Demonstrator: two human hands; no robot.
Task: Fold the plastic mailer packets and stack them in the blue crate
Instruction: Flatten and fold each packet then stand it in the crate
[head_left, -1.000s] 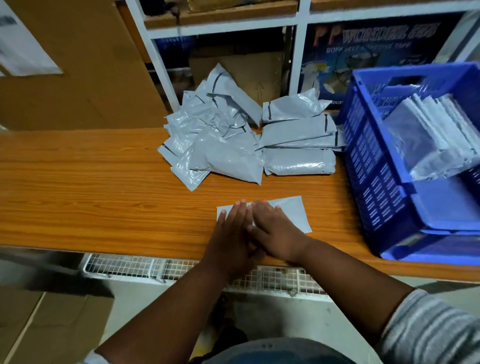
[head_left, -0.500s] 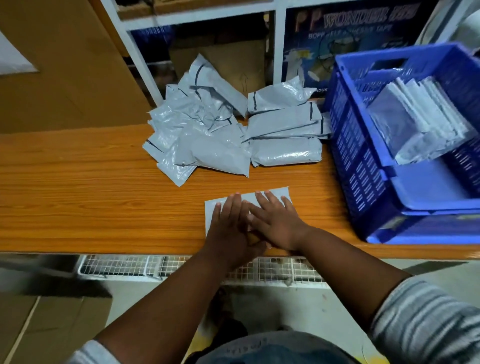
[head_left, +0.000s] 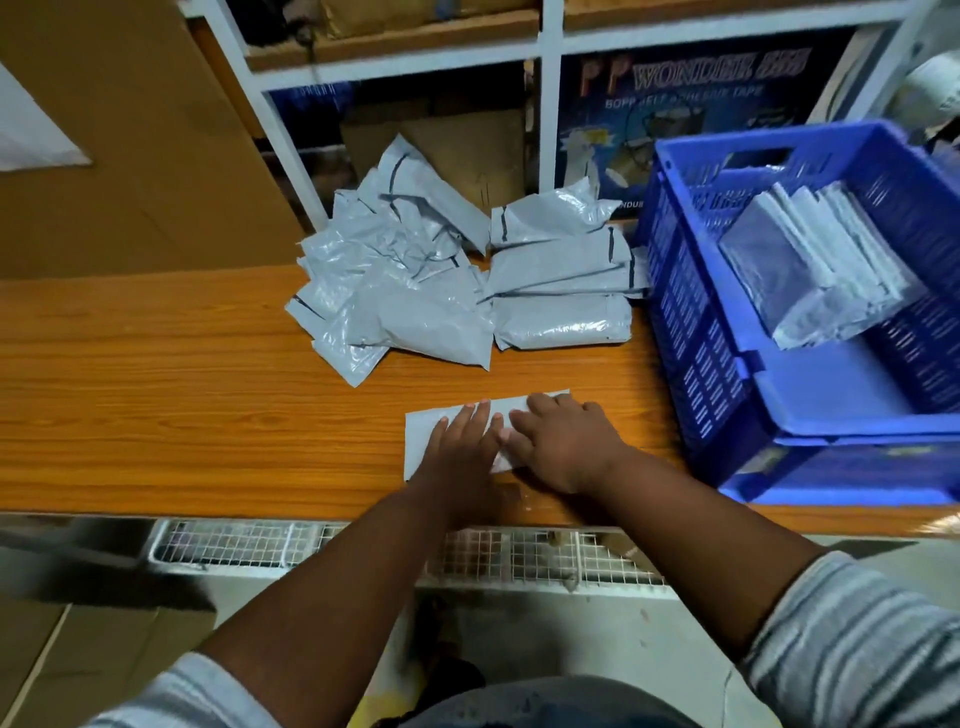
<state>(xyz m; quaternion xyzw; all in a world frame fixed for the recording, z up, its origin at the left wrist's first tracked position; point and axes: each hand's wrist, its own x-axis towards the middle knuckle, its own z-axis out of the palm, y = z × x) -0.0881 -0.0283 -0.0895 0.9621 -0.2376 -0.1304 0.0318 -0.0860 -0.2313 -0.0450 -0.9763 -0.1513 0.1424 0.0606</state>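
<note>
- Your left hand (head_left: 464, 448) lies flat, fingers straight, pressing the left part of a folded grey mailer packet (head_left: 422, 434) near the front edge of the wooden counter (head_left: 156, 395).
- Your right hand (head_left: 563, 444) presses the same packet beside the left one, fingers stretched toward the far edge and gripping nothing; the two hands touch at the fingertips.
- Most of the packet is hidden under your palms (only its left end, a strip along the far side and a small pale patch between the hands show), so its fold lines cannot be made out.
- A loose pile of unfolded mailers (head_left: 405, 291) sits at the back of the counter, crumpled and overlapping; how many there are cannot be told.
- Just beside that pile, toward the right, a few plumper mailers (head_left: 561, 291) lie stacked flat, the top one leaning against the shelving behind.
- The blue crate (head_left: 691, 332) stands at the right end of the counter, its right side cut off by the frame edge and blurred.
- Inside the crate a stack of folded packets (head_left: 815, 270) leans tilted against the far wall; its right part is smeared.
- A white shelf frame (head_left: 550, 104) rises behind the counter, holding a dark printed box (head_left: 701, 104) whose smaller lettering is hard to read.
- Below the front edge runs a white wire rack (head_left: 234, 545), partly hidden by your forearms.
</note>
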